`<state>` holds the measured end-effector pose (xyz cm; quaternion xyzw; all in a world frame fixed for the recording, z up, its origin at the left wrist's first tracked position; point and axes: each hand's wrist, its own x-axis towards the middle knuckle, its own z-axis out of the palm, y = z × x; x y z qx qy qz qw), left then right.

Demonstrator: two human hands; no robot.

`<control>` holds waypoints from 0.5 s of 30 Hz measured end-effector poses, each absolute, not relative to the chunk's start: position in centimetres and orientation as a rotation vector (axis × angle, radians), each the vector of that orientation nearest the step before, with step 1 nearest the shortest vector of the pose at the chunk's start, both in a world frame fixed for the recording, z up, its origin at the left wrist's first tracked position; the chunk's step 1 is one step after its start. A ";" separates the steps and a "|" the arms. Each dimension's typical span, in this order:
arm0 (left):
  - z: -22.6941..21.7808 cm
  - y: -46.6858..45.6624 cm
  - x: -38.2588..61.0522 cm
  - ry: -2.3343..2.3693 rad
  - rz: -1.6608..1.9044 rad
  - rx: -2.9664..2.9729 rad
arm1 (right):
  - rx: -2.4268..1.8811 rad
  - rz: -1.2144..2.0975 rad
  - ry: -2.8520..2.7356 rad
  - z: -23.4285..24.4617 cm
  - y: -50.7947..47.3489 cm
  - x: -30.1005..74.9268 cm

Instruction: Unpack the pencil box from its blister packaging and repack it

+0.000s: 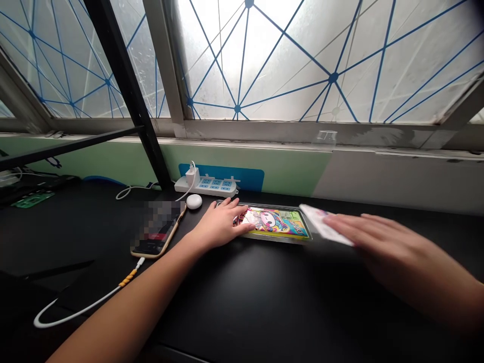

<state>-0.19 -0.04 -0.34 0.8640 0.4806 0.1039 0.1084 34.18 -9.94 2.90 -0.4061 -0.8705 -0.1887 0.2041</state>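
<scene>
A clear plastic tray [309, 233] lies on the black desk, holding a colourful printed packet [282, 222] with a cartoon figure. My left hand [223, 222] rests over the tray's left end, fingers spread on the packet's edge; part of the packet is hidden under it. To the right of the tray, my right hand [381, 242] has its fingers pressed together on a white card-like piece [317, 222] with a faint coloured print. This piece is tilted above the desk near the tray's right edge. The right hand is somewhat blurred, and its thumb is hidden.
A phone [159, 237] with a white charging cable [91, 307] lies left of my forearm. Behind it are a round white case [194, 201] and a power strip [217, 186] with a plug. A black metal frame [132, 91] rises at the left. A green circuit board [34, 199] lies farther left.
</scene>
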 end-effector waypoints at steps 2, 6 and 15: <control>-0.6 -0.3 0.4 1.422 0.337 2.522 | -1.000 -0.636 -2.522 2.6 -12.1 30.1; -1.1 -1.1 1.5 1.442 0.351 2.546 | -0.862 -0.700 -2.652 -0.1 -15.4 22.8; -1.3 -1.9 1.7 1.405 0.268 2.668 | -0.933 -0.009 -2.845 -2.7 -11.0 19.2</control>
